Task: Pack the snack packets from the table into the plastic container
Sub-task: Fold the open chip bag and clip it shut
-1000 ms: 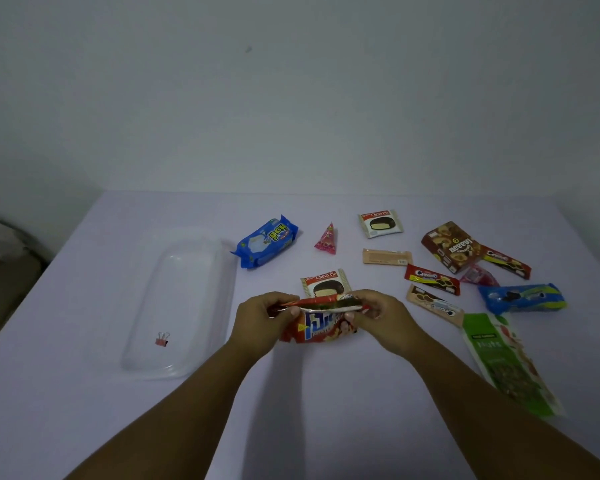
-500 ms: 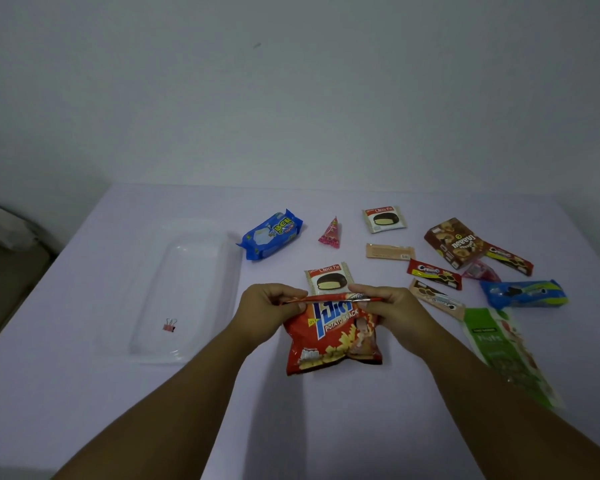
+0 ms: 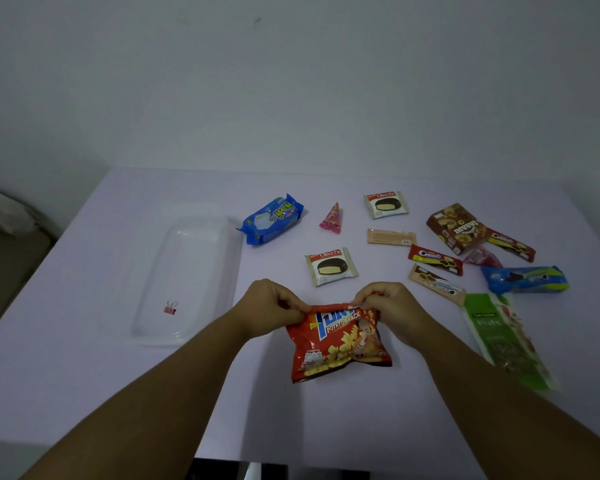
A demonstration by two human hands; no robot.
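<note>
A red potato snack bag [image 3: 340, 344] lies face up on the table in front of me. My left hand [image 3: 271, 306] pinches its top left corner and my right hand [image 3: 392, 306] pinches its top right corner. The clear plastic container [image 3: 222, 271] stands to the left of my hands, with a small pink binder clip [image 3: 170, 307] inside it. Other packets lie beyond: a blue biscuit pack [image 3: 274, 218], a pink triangular sachet [image 3: 332, 218], two Choco Pie packets [image 3: 330, 266] [image 3: 386, 204] and a beige wafer bar [image 3: 391, 236].
At the right lie a brown biscuit box [image 3: 456, 227], several small red and brown cookie packs [image 3: 435, 259], a blue cookie pack [image 3: 525, 279] and a long green packet [image 3: 506, 341]. The white wall rises behind the table [image 3: 84, 358]. Bedding shows at far left.
The red bag's front has come into full view as it turned and dropped flat toward me. Both hands stayed on its top edge. The camera tilted downward.
</note>
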